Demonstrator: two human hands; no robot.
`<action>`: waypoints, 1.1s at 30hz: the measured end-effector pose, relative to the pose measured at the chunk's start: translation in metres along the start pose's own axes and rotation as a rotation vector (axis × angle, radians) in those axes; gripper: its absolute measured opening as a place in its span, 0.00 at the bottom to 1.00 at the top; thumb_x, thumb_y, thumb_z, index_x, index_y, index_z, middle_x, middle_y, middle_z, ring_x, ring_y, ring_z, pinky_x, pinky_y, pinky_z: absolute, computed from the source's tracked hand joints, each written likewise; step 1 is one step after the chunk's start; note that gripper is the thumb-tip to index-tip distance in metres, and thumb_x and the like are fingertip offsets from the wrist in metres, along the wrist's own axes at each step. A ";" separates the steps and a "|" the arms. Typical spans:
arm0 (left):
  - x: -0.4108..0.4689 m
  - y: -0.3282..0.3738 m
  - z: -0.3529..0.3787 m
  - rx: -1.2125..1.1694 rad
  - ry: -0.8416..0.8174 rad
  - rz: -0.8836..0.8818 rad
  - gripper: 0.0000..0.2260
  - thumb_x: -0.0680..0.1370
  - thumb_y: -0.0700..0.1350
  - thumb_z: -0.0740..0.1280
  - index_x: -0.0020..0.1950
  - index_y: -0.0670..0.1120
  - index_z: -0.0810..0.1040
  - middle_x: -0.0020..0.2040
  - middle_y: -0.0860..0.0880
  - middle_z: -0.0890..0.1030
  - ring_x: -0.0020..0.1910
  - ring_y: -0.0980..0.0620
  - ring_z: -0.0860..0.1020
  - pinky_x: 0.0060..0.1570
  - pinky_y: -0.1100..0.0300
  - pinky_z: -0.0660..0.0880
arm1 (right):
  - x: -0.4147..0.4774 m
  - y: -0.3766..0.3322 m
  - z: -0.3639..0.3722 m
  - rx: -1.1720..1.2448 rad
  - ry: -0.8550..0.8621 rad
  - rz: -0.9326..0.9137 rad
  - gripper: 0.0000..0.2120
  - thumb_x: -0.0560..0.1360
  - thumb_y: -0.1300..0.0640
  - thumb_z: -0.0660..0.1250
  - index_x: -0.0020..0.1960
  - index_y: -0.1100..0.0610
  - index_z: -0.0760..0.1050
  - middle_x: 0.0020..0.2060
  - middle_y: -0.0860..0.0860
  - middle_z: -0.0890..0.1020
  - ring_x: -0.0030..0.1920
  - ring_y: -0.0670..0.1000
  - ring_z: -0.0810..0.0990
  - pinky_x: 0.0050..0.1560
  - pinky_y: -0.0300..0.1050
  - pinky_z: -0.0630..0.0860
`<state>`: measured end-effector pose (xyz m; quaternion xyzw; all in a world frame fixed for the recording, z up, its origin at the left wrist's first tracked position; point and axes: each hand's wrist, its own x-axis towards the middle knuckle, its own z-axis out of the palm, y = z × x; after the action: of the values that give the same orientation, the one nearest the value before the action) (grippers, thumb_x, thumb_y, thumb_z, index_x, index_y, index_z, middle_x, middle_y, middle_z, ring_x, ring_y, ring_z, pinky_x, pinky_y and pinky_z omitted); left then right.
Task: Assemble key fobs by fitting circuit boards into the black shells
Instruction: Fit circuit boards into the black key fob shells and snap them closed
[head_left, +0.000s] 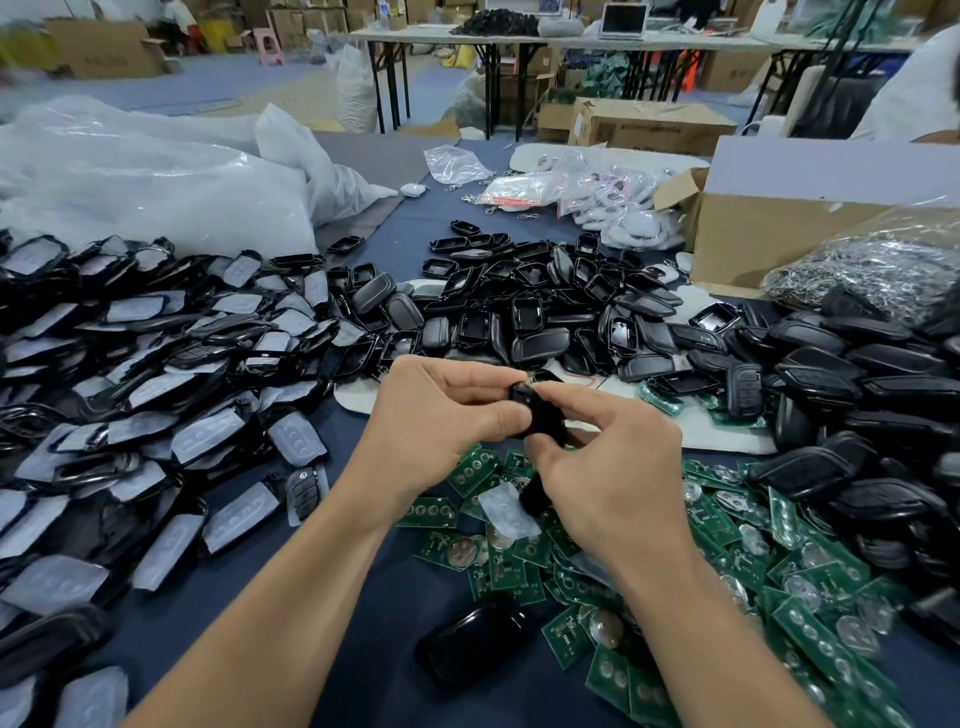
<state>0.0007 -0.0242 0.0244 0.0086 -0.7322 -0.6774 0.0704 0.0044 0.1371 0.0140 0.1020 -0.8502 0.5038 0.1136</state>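
Note:
Both hands meet over the middle of the table around one black key fob shell (537, 413). My left hand (441, 415) pinches its left end between thumb and fingers. My right hand (608, 462) grips its right side from above; whether a board sits inside is hidden. Green circuit boards (727, 551) lie scattered under and to the right of my hands. Empty black shells (519, 312) are heaped just beyond. A single glossy black shell (470, 642) lies near the front edge.
Shell halves with grey rubber button pads (156, 405) cover the left side. Finished black fobs (857, 395) pile up on the right. Plastic bags (145, 176) and an open cardboard box (779, 223) stand at the back, with a bag of metal rings (872, 270).

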 end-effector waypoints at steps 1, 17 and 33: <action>-0.001 0.001 0.002 0.002 0.031 -0.005 0.09 0.72 0.34 0.78 0.46 0.48 0.90 0.40 0.45 0.88 0.37 0.51 0.87 0.37 0.62 0.81 | -0.001 -0.002 0.000 -0.026 -0.008 -0.016 0.29 0.69 0.58 0.77 0.60 0.30 0.75 0.38 0.27 0.79 0.45 0.39 0.84 0.48 0.34 0.81; -0.001 -0.003 0.010 -0.032 0.200 0.053 0.14 0.74 0.33 0.76 0.37 0.52 0.89 0.37 0.47 0.87 0.37 0.50 0.87 0.39 0.59 0.84 | 0.001 -0.003 0.005 -0.070 0.049 -0.077 0.20 0.68 0.60 0.76 0.56 0.43 0.85 0.46 0.39 0.87 0.47 0.41 0.84 0.53 0.43 0.82; 0.000 -0.001 0.006 -0.012 0.115 -0.050 0.04 0.76 0.35 0.75 0.46 0.40 0.89 0.38 0.42 0.87 0.34 0.41 0.86 0.35 0.58 0.83 | 0.011 -0.001 -0.001 0.506 -0.093 0.307 0.17 0.71 0.66 0.77 0.40 0.42 0.88 0.37 0.48 0.88 0.40 0.47 0.88 0.41 0.35 0.80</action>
<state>0.0000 -0.0179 0.0230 0.0655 -0.7224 -0.6817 0.0956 -0.0060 0.1371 0.0189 0.0202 -0.7074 0.7058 -0.0317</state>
